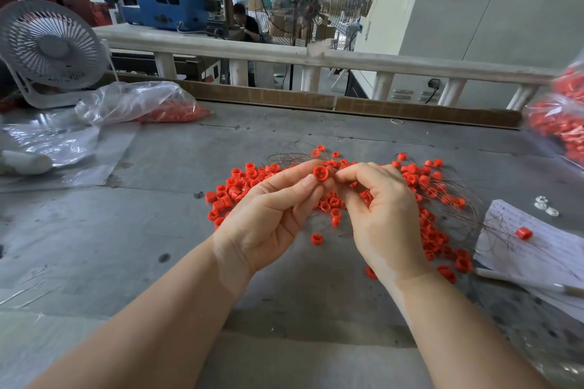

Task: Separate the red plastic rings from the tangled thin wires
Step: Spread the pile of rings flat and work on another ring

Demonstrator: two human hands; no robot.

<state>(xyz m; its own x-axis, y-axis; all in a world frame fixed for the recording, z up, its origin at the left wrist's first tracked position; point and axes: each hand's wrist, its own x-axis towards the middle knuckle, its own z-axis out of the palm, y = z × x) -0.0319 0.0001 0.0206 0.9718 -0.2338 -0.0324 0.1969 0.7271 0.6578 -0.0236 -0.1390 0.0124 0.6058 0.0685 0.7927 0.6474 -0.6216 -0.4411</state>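
The left hand [268, 215] is up over the table, thumb and forefinger pinching a red ring [321, 174] by its rim, the ring's open face turned toward the camera. Right beside it, the right hand [382, 211] has its fingers curled in, fingertips nipped together just next to that ring; whether a wire sits between them is too fine to tell. Both hands hang above the pile of red rings [423, 186], which spreads across the grey table [158, 230] beneath and to either side of them. Thin wires [294, 148] loop out of the pile toward the far edge and run through the rings on the right. One loose ring [316, 239] lies apart, just below the left hand. Off to the right, a sheet of paper [537, 249] carries a single red ring [523, 233] and some wire strands. Far left, a clear plastic bag [132, 101] holds more red pieces, with a small white fan [52, 47] standing behind it. Another bag of rings [559, 123] sits at the right edge.
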